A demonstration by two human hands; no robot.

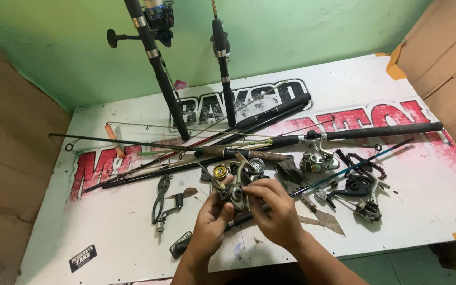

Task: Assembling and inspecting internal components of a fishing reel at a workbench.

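Note:
Both my hands hold a grey-and-gold spinning reel just above the white table. My left hand grips its lower left side, thumb pressed against the body. My right hand closes on its right side, fingers curled over the top. The reel's bail arm and a gold knob stick up above my fingers. Several fishing rods lie crosswise on the table right behind the reel.
Two rods lean upright against the green wall. Pliers lie left of my hands. A silver reel, a dismantled black reel and a bead string lie to the right. Cardboard flanks both sides.

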